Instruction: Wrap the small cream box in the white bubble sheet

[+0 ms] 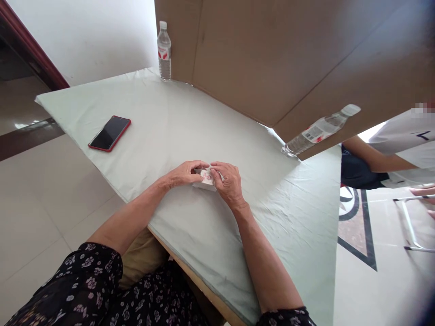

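A small white box-like packet with red print [206, 177] lies at the middle of the table, near its front edge; its exact kind is too small to make out. My left hand [186, 173] curls around the packet's left side, thumb against it. From the right, my right hand [228, 180] grips the opposite side with thumb and bent fingers. The fingertips of both hands nearly meet above the far side of the packet. Part of the packet is hidden behind my fingers.
A pale green cloth covers the table [149, 113]. A phone in a red case [110, 133] lies at left. Two water bottles [164, 52] stand against a tall brown cardboard panel [238, 59]. Beyond the right edge sits another person [390, 154].
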The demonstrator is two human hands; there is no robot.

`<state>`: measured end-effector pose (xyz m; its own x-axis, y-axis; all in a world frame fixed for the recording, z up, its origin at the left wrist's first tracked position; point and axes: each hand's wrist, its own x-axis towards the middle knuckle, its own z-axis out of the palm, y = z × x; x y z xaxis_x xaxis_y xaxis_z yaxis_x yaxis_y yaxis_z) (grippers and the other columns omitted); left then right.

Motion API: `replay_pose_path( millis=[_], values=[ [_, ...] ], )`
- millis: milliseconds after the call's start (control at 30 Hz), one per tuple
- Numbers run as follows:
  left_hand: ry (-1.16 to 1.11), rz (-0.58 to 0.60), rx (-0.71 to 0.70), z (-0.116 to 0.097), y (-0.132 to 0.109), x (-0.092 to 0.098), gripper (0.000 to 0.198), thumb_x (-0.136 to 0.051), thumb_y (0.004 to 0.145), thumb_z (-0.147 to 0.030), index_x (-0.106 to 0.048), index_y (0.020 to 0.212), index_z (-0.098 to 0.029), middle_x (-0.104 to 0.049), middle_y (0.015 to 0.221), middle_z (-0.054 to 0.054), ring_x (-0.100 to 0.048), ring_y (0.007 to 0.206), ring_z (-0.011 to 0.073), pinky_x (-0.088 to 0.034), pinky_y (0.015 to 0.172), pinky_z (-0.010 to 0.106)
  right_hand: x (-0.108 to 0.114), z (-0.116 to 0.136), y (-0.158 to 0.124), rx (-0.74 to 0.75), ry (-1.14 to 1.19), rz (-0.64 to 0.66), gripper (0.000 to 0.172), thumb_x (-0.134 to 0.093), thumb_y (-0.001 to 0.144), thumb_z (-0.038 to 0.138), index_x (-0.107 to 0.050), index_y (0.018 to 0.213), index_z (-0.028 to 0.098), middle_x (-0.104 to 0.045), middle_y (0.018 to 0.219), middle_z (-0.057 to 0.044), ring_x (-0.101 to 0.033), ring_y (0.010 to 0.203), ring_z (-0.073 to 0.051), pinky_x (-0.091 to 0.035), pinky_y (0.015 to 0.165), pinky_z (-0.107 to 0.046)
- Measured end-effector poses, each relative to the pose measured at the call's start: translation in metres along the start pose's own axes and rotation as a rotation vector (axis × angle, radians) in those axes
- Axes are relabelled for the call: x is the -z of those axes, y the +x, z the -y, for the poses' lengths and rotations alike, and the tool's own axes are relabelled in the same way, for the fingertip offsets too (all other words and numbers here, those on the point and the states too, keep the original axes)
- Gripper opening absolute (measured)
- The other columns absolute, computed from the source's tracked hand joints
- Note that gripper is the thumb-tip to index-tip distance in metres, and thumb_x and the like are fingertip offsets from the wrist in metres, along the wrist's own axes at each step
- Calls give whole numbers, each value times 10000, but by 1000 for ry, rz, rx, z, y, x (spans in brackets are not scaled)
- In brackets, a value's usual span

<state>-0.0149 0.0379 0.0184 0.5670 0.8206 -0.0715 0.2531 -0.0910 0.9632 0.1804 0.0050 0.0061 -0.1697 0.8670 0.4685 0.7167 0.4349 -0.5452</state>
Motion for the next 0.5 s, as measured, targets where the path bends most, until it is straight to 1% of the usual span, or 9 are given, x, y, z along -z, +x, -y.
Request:
replay_pose_path(
  millis=[133, 300, 367, 500],
  values=[
    [36, -2, -1, -1, 0, -2, 602, -597, 693, -337, -639, 1254, -123, -683, 1050, 77, -604, 872, 195, -480, 769, 305, -1, 1, 3, -69, 55, -33, 227, -461, 970, 329, -664, 910, 248, -756, 1098, -76, -680, 1053, -253, -454, 969, -436],
    [54, -25, 24, -3, 1, -5, 577, -620, 728, -386, -644, 1238, -118, -671, 987, 68, -581, 816, 186, -463, 740, 307, 1, 2, 12, -173, 132, 25, 205, -454, 959, 356, -629, 922, 255, -746, 1113, -70, -674, 1043, -257, -463, 984, -436],
    [10, -32, 25, -4, 1, -7, 641, -661, 714, -394, -608, 1288, -114, -667, 1048, 86, -594, 857, 197, -471, 770, 315, 4, 5, 17, -178, 145, 30, 217, -444, 967, 372, -622, 917, 259, -742, 1117, -68, -669, 1047, -255, -470, 979, -428],
    [-102, -27, 30, -3, 2, -9, 882, -719, 674, -337, -413, 1470, -112, -653, 1160, 127, -623, 971, 234, -487, 853, 347, 12, 10, 31, -134, 133, 12, 218, -448, 969, 379, -611, 890, 256, -741, 1101, -68, -670, 1033, -247, -479, 957, -405]
  ],
)
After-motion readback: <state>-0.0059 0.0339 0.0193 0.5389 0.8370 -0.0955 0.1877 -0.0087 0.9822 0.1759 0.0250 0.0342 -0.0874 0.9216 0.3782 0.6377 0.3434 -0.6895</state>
